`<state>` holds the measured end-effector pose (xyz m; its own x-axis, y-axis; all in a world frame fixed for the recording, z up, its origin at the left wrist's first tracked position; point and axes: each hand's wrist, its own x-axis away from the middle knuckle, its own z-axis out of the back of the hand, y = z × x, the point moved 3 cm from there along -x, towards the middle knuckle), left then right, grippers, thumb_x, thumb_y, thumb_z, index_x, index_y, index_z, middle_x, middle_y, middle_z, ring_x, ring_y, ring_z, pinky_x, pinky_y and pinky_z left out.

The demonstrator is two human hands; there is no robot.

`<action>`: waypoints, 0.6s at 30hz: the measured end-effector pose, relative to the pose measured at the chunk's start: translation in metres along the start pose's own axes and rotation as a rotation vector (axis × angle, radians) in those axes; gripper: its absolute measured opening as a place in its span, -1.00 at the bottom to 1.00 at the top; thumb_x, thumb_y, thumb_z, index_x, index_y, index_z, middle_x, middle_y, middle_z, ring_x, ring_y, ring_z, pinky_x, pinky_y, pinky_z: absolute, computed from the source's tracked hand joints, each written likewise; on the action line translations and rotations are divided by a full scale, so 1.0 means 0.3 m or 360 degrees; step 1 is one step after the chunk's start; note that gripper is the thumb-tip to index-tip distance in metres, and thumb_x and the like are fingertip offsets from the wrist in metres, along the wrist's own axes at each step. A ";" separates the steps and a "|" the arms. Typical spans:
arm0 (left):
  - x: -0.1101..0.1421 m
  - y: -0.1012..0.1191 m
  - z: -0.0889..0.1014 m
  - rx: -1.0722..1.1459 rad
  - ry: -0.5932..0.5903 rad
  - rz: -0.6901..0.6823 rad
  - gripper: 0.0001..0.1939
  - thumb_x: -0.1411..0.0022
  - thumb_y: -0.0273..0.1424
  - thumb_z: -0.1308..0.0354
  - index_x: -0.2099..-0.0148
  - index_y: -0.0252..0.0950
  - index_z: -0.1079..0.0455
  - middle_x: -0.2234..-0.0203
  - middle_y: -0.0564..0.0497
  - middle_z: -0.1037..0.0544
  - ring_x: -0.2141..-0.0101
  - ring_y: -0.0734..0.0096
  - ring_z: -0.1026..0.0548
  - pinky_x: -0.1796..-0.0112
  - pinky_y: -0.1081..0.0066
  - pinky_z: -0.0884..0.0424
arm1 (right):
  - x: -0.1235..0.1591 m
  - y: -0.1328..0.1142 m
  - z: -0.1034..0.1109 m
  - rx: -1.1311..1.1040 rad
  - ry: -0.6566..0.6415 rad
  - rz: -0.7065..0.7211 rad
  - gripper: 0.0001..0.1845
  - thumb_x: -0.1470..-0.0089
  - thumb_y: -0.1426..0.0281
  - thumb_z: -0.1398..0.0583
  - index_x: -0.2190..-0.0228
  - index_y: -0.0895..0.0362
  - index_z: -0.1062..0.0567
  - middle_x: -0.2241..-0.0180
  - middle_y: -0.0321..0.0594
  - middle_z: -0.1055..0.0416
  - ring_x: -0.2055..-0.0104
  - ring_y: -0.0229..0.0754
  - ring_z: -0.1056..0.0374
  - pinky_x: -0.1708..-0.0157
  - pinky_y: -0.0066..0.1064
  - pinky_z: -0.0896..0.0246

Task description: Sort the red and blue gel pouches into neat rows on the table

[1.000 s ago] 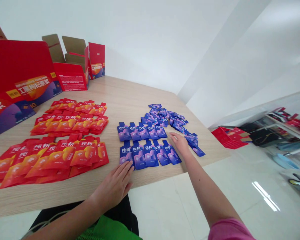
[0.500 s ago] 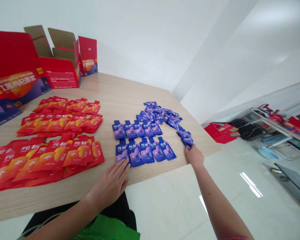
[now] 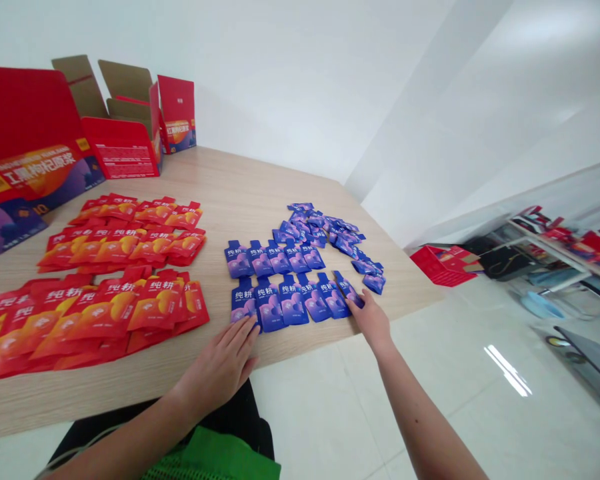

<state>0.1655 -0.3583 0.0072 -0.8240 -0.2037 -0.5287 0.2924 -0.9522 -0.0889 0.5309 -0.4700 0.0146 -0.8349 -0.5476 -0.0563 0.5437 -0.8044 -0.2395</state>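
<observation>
Head view looks down on your two hands at the near edge of the counter (image 3: 280,180), where blue pouches (image 3: 294,300) lie in two neat rows with their spouts toward the far edge, five in the far row and six in the near one. Your left hand (image 3: 220,367) rests flat and holds nothing, its fingers (image 3: 245,330) together and straight, with the tips against the first pouch (image 3: 243,303) of the near row; it seems to be bracing that end so the row stays in line. Your right hand (image 3: 370,319) sits at the other end of that row, its fingertips (image 3: 354,301) on the last pouch (image 3: 349,288), which lies at a slight tilt. You cannot tell from this view whether they pinch it or only press on it. Just beyond those fingertips lies a lone pouch (image 3: 375,283), close enough to get in the way of your right hand, and a loose heap of blue pouches (image 3: 320,230) spreads behind it toward the far edge. Red pouches (image 3: 123,310) fill the left side of the counter in two blocks, near the blue rows but apart from them. Open red cartons (image 3: 125,150) stand at the far left corner, and a red basket (image 3: 443,265) sits on the floor (image 3: 320,427) beyond the right edge.
</observation>
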 end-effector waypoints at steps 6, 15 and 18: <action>0.006 -0.004 -0.010 0.0058 0.0031 0.0025 -0.55 -0.42 -0.35 0.08 -0.24 -0.46 -0.31 -0.17 -0.26 -0.44 -0.16 0.14 -0.40 -0.13 0.22 -0.34 | -0.065 0.087 0.015 -0.0215 0.0320 0.0056 -0.43 -0.21 0.08 -0.08 -0.09 0.19 -0.47 0.03 0.03 -0.55 0.00 0.07 -0.47 0.04 -0.23 -0.33; 0.006 -0.007 -0.010 0.0061 0.0036 0.0024 -0.55 -0.41 -0.35 0.08 -0.24 -0.45 -0.30 -0.17 -0.25 -0.44 -0.14 0.13 -0.42 -0.10 0.22 -0.36 | -0.252 0.144 0.047 0.0589 0.0154 0.0248 -0.51 -0.30 0.24 -0.03 -0.15 0.18 -0.42 -0.07 0.07 -0.47 -0.02 0.02 -0.45 0.07 -0.28 -0.30; 0.006 -0.006 -0.008 0.0044 0.0025 0.0018 -0.55 -0.41 -0.34 0.06 -0.23 -0.46 -0.32 -0.18 -0.25 -0.43 -0.16 0.12 -0.40 -0.12 0.22 -0.35 | -0.254 0.128 0.049 0.0664 0.0072 0.0290 -0.55 -0.33 0.26 -0.01 -0.10 0.17 -0.45 0.00 0.03 -0.53 0.09 0.00 -0.50 0.17 -0.29 -0.32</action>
<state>0.1647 -0.3564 0.0042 -0.8129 -0.2109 -0.5429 0.2880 -0.9558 -0.0599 0.6167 -0.4625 0.0241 -0.7204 -0.6854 -0.1056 0.6622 -0.7251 0.1887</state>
